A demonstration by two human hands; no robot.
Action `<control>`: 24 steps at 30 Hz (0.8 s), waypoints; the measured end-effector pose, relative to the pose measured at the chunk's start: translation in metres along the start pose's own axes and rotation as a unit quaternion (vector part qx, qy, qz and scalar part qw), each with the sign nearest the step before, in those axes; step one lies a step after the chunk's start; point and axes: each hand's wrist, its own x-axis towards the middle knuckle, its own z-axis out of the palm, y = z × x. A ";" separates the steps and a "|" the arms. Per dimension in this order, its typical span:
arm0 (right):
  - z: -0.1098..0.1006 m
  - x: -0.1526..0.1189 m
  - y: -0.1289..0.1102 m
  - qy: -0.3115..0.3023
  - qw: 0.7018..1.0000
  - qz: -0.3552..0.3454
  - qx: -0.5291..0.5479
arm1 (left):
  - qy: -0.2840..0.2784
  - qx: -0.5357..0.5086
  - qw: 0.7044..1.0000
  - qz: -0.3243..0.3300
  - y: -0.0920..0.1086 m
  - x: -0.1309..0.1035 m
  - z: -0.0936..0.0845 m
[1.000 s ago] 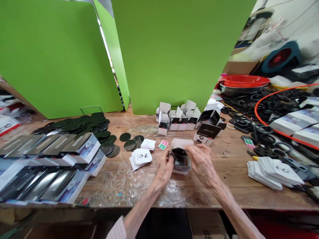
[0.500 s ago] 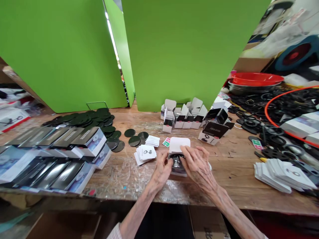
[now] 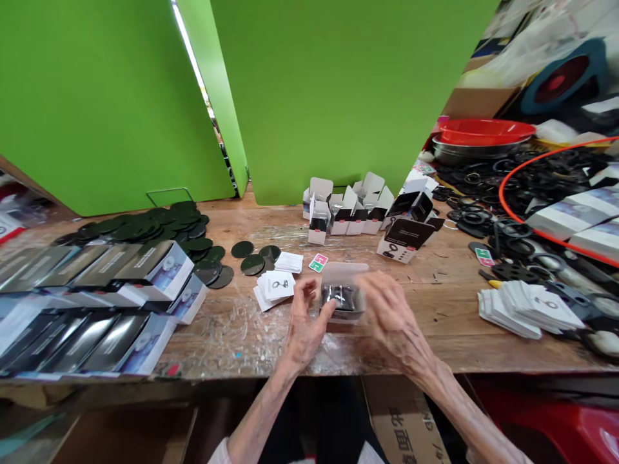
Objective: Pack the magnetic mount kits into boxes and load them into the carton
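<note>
A small open box (image 3: 342, 317) stands on the bench in front of me with its pale lid flap raised at the back. Inside it lies a shiny black part (image 3: 344, 298), whose exact kind I cannot make out. My left hand (image 3: 305, 325) grips the box's left side, its thumb over the edge against the black part and its fingers curled outside. Close by the right side, my right hand (image 3: 391, 316) is smeared by motion, so its fingers do not show clearly. A pile of printed white leaflets (image 3: 275, 287) lies left of the box, near a red-and-green card (image 3: 318, 262).
Open empty boxes (image 3: 355, 219) stand behind, against the green panel (image 3: 338, 96). Packed boxes (image 3: 135, 341) are stacked at left, before black discs (image 3: 164, 222). At right are more leaflets (image 3: 527, 309), heaped black rings (image 3: 483, 219) and a red basin (image 3: 486, 131).
My right hand has lifted off the black part and moved to the box's right side. My left fingers have loosened, the thumb staying over the edge. The whole view has shifted slightly.
</note>
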 end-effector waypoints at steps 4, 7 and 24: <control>0.016 -0.016 0.013 0.024 0.920 0.257 0.295 | -0.009 0.072 0.995 0.066 -0.004 -0.005 0.001; 0.030 -0.017 0.011 -0.014 0.844 0.304 0.442 | -0.014 0.139 0.984 0.108 0.000 -0.002 -0.003; 0.013 -0.017 0.016 -0.049 0.997 -0.067 0.009 | -0.191 0.203 0.945 0.172 0.016 0.022 -0.036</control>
